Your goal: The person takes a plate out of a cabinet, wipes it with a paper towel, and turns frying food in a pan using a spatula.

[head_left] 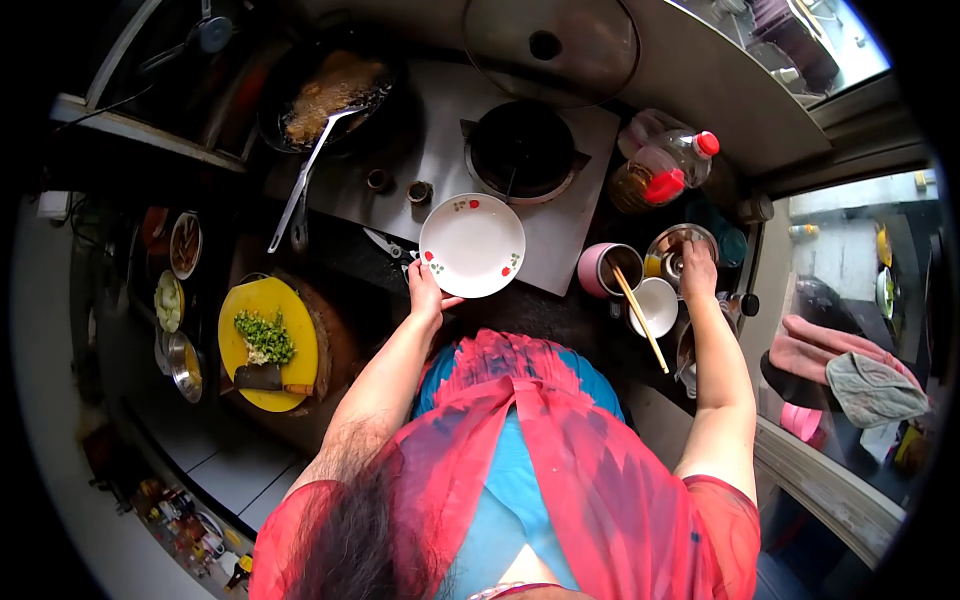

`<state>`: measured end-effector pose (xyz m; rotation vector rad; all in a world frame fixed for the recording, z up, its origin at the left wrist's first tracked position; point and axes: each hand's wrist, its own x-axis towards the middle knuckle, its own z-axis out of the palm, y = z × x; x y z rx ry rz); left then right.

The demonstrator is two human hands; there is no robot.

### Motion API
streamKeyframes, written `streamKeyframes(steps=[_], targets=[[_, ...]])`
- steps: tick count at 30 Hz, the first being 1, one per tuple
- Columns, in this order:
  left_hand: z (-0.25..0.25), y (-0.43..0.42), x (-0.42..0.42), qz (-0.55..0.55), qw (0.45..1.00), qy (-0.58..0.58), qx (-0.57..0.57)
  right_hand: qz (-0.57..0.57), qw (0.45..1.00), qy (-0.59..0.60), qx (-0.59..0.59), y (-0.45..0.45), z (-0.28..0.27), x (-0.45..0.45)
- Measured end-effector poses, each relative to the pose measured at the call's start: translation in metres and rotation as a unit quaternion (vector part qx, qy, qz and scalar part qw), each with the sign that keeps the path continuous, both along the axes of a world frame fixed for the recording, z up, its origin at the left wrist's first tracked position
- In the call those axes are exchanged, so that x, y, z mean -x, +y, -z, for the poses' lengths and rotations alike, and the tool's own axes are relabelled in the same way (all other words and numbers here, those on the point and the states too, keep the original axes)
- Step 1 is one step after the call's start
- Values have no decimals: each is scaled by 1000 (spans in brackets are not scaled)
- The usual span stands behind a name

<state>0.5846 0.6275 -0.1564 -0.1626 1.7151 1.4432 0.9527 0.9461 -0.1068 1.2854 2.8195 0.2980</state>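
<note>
My left hand (428,292) is closed on the rim of a white plate (472,245) with small red flower prints, held level in front of the stove. On the right, my right hand (697,270) reaches over a metal bowl (668,236), its fingers bent down together at the inside; whatever they grip is hidden. Beside that bowl stand a pink cup (595,272) with wooden chopsticks (640,317) leaning out of it and a white bowl (655,305).
A wok (270,125) holds browned food (333,90) and a metal spatula (305,180). A yellow cutting board (235,350) carries chopped greens (265,336) and a cleaver (258,377). Oil bottles (660,170) stand beside the black burner (522,150). A glass lid (590,50) leans behind.
</note>
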Motion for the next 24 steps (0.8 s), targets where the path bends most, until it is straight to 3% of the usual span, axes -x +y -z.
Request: streamKeyframes(steps=[5,10,12,13,16,18,20,23,24], targets=[[-6,0,29,-26,999,23,23,40,996,40,73,0,-6,3],[-20,-12,38,-59,998,2,11,41,981,163,94,0,-30,6],[-2,-24,38,6,978,180,101,62,973,192,112,-2,-55,21],[-8,-27,31,-4,967,255,30,43,951,275,132,-10,-84,52],[-99,-18,14,36,980,8,-193,6,838,393,378,-59,-138,129],[-142,-13,15,92,944,-139,-285,-96,803,402,430,-109,-165,190],[-159,-12,24,95,882,-286,-363,-181,824,348,408,-160,-181,242],[-166,-28,41,73,871,-301,-380,-305,806,326,388,-215,-159,305],[-169,-40,49,10,886,-292,-359,-345,796,326,376,-230,-155,325]])
